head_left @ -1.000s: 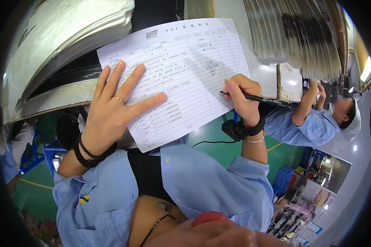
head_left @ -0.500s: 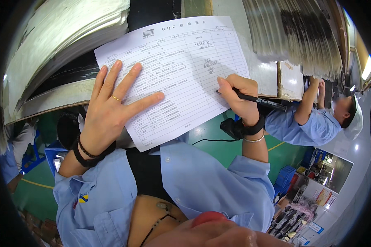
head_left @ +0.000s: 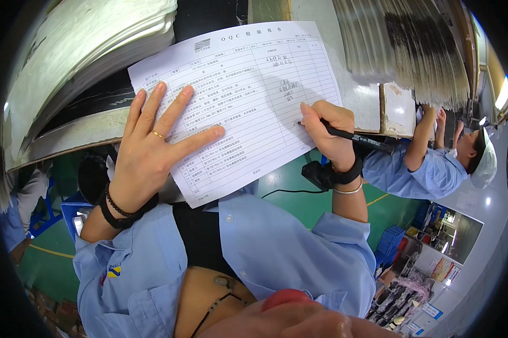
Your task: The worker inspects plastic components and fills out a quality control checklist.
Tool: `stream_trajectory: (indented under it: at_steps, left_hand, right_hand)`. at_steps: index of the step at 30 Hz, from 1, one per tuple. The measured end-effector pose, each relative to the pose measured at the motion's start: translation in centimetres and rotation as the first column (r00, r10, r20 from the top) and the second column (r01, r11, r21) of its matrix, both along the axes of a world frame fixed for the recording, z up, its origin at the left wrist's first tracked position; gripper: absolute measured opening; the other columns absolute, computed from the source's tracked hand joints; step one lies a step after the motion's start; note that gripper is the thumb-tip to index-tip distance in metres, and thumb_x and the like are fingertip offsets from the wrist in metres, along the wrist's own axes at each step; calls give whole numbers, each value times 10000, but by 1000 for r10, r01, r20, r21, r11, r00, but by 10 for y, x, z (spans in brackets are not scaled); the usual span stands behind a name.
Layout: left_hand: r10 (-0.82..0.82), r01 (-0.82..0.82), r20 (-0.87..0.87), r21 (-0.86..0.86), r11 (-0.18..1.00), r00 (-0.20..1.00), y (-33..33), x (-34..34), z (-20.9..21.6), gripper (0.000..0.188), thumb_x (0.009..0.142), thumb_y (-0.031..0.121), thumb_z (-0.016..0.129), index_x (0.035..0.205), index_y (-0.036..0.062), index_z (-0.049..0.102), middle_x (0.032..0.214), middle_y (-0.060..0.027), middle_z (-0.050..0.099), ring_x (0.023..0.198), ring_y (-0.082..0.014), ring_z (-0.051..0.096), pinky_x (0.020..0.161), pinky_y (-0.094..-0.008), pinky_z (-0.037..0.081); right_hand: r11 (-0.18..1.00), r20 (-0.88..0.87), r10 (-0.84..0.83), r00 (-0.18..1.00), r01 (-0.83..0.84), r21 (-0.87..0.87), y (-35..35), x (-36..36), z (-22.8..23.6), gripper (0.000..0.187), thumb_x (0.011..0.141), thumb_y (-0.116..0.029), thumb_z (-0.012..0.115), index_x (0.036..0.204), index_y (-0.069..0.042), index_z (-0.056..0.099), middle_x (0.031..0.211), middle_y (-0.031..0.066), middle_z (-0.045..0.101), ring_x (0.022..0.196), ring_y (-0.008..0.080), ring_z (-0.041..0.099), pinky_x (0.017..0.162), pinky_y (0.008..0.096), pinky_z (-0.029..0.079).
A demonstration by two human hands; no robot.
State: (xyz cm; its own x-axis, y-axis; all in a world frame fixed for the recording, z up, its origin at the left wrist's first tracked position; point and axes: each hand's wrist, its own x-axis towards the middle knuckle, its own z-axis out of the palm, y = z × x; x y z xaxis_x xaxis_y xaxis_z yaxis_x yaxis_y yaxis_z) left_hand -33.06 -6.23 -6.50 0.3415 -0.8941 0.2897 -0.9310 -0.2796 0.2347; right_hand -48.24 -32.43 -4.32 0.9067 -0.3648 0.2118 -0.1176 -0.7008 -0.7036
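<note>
A white printed form (head_left: pixel 248 107), ruled in rows with some handwriting in its right column, lies tilted at the near edge of the table. My left hand (head_left: pixel 158 129) is spread flat on its left part, fingers apart, a gold ring on one of them. In my right hand (head_left: pixel 330 132) a black pen (head_left: pixel 349 135) is gripped, its tip touching the right column below the earlier writing. A black strap with a small dark box (head_left: pixel 321 176) and a light bangle are on my right wrist; a thin cable runs from the box.
Stacked white sheets (head_left: pixel 96 56) rise at the left of the table, and more stacked sheets (head_left: pixel 400 45) stand at the right. Another person in a blue shirt (head_left: pixel 434 169) and white cap is at the right. Blue crates (head_left: pixel 390 242) sit on the green floor.
A small new pen mark shows at the tip, and the pen has shifted slightly. The left hand keeps its place. At the right, another hand of the other person has come up near their head.
</note>
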Motion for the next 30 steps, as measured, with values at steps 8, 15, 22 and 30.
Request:
stream_trajectory:
  at_steps: [8, 15, 22, 30]
  left_hand:
    - [4, -4, -13, -10, 1000, 1000, 0, -2, 0, 412, 752, 215, 680, 1116, 405, 664, 1416, -90, 448, 1328, -368, 367, 1122, -494, 238]
    - [-5, 4, -16, -20, 1000, 1000, 1, -1, -1, 417, 740, 218, 688, 1117, 396, 666, 1419, -94, 442, 1328, -369, 366, 1116, -500, 247]
    - [-13, 12, -27, -17, 1000, 1000, 0, 0, 1, 408, 744, 232, 681, 1119, 391, 665, 1420, -97, 438, 1327, -376, 364, 1114, -506, 244]
    - [-11, 11, -27, -9, 1000, 1000, 0, 0, 0, 409, 748, 231, 675, 1121, 399, 662, 1422, -95, 435, 1328, -374, 364, 1115, -503, 244]
  right_hand:
    - [1000, 16, 6, 1000, -6, 19, -3, -3, -2, 351, 835, -93, 660, 574, -18, 437, 500, 46, 356, 453, 105, 316, 424, 281, 288]
    - [1000, 29, -24, 999, 24, 7, -1, 0, 0, 340, 838, -91, 657, 579, -15, 451, 500, 41, 357, 454, 105, 315, 424, 281, 285]
    - [1000, 15, -12, 1000, 12, 11, -3, -3, -2, 337, 827, -63, 655, 570, -14, 441, 499, 37, 335, 452, 104, 300, 421, 283, 273]
    - [1000, 34, 13, 999, -13, -8, -5, -2, -2, 357, 816, -47, 652, 558, -17, 407, 501, 37, 314, 451, 105, 284, 418, 285, 256]
